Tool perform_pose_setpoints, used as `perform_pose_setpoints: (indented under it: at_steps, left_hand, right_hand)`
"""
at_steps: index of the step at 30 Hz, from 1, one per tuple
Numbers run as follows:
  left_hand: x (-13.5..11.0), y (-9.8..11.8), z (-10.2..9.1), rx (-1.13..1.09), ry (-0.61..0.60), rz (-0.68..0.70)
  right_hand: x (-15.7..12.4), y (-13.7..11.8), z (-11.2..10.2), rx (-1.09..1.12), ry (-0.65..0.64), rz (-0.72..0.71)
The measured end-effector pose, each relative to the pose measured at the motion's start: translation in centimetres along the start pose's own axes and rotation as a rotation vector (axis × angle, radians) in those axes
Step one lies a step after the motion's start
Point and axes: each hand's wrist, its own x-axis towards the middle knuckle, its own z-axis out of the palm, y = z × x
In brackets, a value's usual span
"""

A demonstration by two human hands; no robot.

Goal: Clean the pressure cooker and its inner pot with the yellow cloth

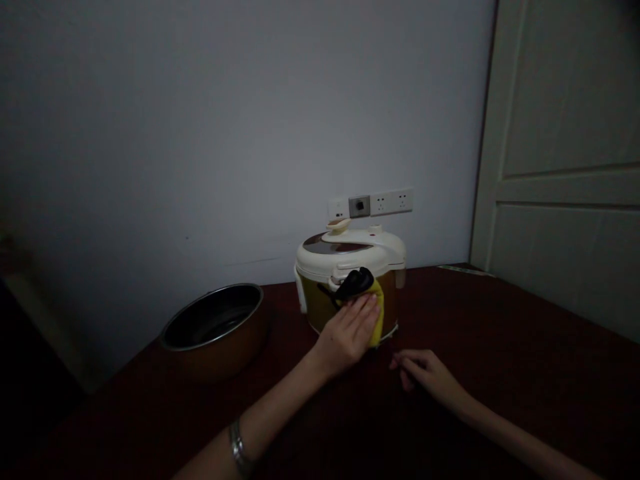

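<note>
A rice cooker (350, 257) with a cream lid and yellow-brown body stands at the back of a dark red table (500, 360). My left hand (350, 333) lies flat against the cooker's front, fingers together, pressing a yellow cloth (379, 317) onto it just under the black latch (356, 281). A metal bangle (239, 448) circles that wrist. My right hand (423, 372) rests on the table a little in front and right of the cooker, fingers curled loosely, nothing seen in it.
A loose inner pot (215, 330), steel inside and brown outside, stands on the table to the left of the cooker. A wall socket strip (371, 203) is behind the cooker. A white door (565, 167) is at the right.
</note>
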Motion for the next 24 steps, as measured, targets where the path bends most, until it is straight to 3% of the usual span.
perform_pose_setpoints:
  at_steps: [5, 8, 14, 18, 24]
  left_hand:
    - [3.2, -0.6, 1.6, 0.124, -0.126, 0.04]
    - [3.0, -1.1, 2.3, 0.122, -0.169, 0.064]
    - [-2.8, -4.0, 2.1, 0.197, -0.201, 0.097]
    - [-5.7, -5.6, 1.5, 0.226, -0.141, 0.001]
    - [-9.4, -5.6, 3.1, 0.165, -0.03, -0.183]
  right_hand:
    - [-0.1, 0.0, -0.1, -0.021, -0.014, -0.019]
    - [-0.2, 0.2, -0.3, -0.032, -0.015, -0.017]
    - [-0.4, 0.3, -0.7, -0.027, -0.053, -0.004]
    - [-0.4, 0.1, -0.7, -0.016, -0.062, 0.003]
    - [-0.5, -0.1, -0.7, -0.036, -0.06, 0.003]
